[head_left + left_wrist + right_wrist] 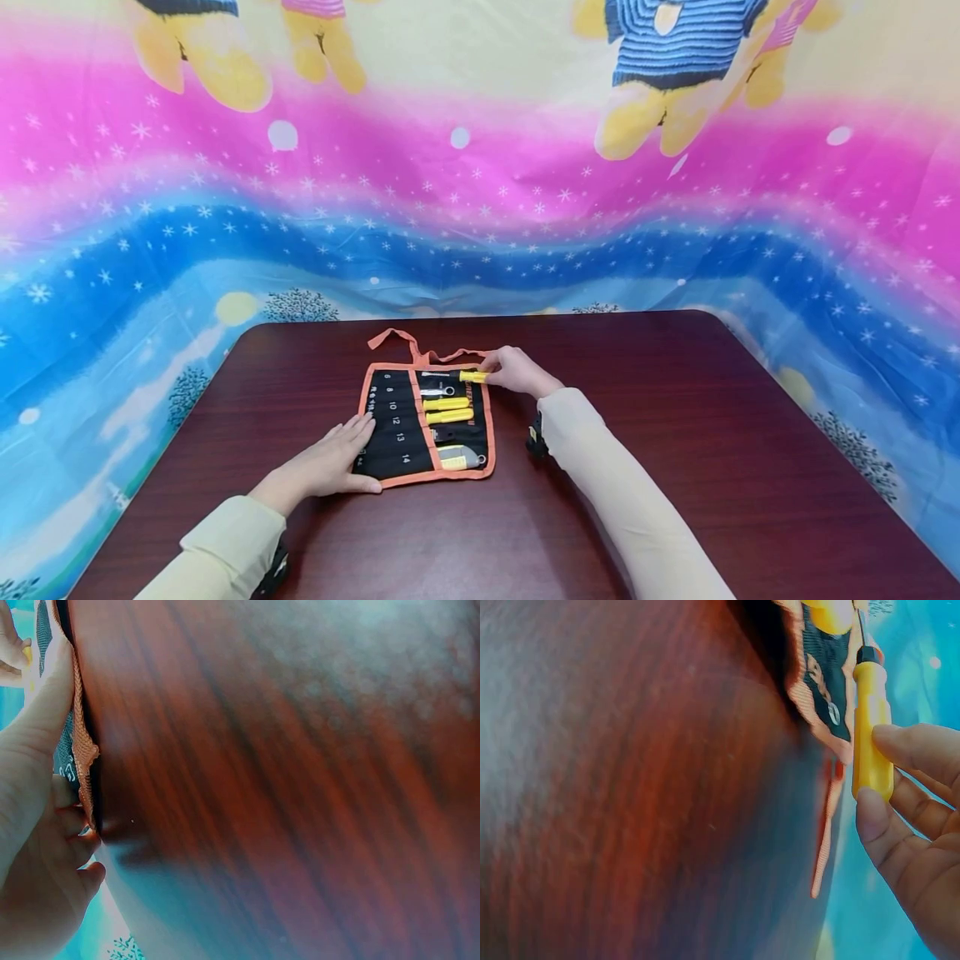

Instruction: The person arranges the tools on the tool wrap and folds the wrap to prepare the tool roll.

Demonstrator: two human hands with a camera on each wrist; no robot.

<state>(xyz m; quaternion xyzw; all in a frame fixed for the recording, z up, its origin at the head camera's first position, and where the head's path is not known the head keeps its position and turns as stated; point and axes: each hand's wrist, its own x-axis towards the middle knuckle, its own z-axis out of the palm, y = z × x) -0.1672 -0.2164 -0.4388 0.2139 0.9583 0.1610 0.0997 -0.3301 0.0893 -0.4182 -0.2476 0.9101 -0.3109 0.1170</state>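
Note:
A black tool pouch (pixel 397 477) with orange trim lies unfolded on the table, printed numbers down its left half. My left hand (pixel 330 462) rests on its left edge, fingers extended over the fabric and thumb along the near corner; the left wrist view shows that hand (pixel 37 825) at the orange border. At the pouch's far right corner, my right hand (pixel 516 371) pinches the yellow handle of a screwdriver (pixel 871 727) between thumb and fingers. Its metal shaft points left over the pouch. Nearer pockets carry two yellow-handled tools (pixel 448 415) and a grey-and-yellow utility knife (pixel 459 457).
An orange tie strap (pixel 397 335) trails from the pouch's far edge across the dark red wooden table (pixel 675 467). A small ring-ended wrench (pixel 438 392) sits in a pocket below the screwdriver. Behind the table hangs a colourful printed curtain (pixel 480 183).

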